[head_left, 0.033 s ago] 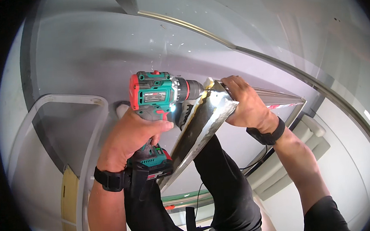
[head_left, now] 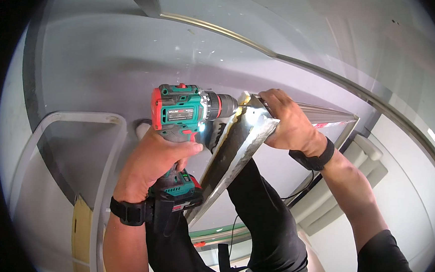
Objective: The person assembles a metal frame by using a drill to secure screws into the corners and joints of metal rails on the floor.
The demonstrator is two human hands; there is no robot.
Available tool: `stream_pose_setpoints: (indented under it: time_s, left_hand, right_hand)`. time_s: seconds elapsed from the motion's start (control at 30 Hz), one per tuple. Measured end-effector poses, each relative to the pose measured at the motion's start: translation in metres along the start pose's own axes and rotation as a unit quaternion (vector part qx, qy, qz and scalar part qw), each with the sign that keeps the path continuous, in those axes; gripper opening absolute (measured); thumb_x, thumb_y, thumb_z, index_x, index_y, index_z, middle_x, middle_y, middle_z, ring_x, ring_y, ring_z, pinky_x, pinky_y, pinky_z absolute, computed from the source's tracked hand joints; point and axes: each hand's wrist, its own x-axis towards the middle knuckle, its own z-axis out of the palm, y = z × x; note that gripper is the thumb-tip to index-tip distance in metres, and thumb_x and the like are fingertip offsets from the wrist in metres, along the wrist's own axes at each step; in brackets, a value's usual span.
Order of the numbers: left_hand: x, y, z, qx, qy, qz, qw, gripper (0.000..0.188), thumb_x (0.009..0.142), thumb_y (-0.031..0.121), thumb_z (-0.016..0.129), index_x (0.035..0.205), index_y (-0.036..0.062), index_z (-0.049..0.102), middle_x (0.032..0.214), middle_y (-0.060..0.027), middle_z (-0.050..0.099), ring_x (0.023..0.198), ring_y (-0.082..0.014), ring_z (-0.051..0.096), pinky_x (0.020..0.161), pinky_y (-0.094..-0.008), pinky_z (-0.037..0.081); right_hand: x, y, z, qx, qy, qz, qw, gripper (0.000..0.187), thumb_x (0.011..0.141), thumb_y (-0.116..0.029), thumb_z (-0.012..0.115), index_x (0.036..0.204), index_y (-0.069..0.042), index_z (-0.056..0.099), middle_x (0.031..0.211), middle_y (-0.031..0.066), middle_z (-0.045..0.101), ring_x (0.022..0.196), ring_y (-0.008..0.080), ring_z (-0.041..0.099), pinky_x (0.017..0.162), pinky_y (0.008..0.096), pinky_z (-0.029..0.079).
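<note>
A green and red cordless drill [head_left: 178,108] sits in my left hand [head_left: 161,152], with my fingers wrapped round its handle below the chuck. Its battery [head_left: 179,195] hangs beneath. The drill points to the right, and its tip meets the upper end of a long metal channel [head_left: 228,150]. Whether the bit has gone into the metal I cannot tell. My right hand [head_left: 291,124] grips that same upper end from the right, its fingertips partly hidden behind the edge. The drill's light shines on the bright metal there. From that end the channel slopes down toward my legs.
A grey tubular frame [head_left: 84,116] stands at the left, near a pale wooden board [head_left: 82,236]. A metal-edged glass panel [head_left: 331,39] curves across the far right. Beyond my right arm lie beige cushions [head_left: 326,209]. A thin black cable [head_left: 296,195] runs near my knee.
</note>
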Motion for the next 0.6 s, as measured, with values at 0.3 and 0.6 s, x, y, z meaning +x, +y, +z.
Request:
stream_pose_setpoints:
  time_s: [0.3,0.6]
  left_hand:
    - [0.002,-0.002,0.001,0.011,-0.009,0.014,1.000,0.017,0.081,0.006,0.074,0.091,0.0059,0.060,0.071,0.0008,0.057,0.055,-0.0090,0.051,0.051,-0.0273,0.044]
    - [0.003,-0.008,0.001,0.003,-0.001,0.016,1.000,0.014,0.083,0.009,0.076,0.085,0.0059,0.063,0.066,0.0002,0.060,0.054,-0.0095,0.055,0.055,-0.0266,0.044]
  right_hand:
    - [-0.001,-0.001,0.000,0.009,-0.003,0.013,1.000,0.069,0.064,-0.012,0.080,0.124,0.008,0.054,0.115,0.0259,0.060,0.106,0.0432,0.059,0.093,0.0447,0.050]
    - [-0.001,-0.001,0.005,0.007,0.035,-0.023,0.999,0.060,0.064,-0.011,0.077,0.117,0.007,0.055,0.103,0.0239,0.060,0.096,0.0420,0.059,0.089,0.0454,0.049]
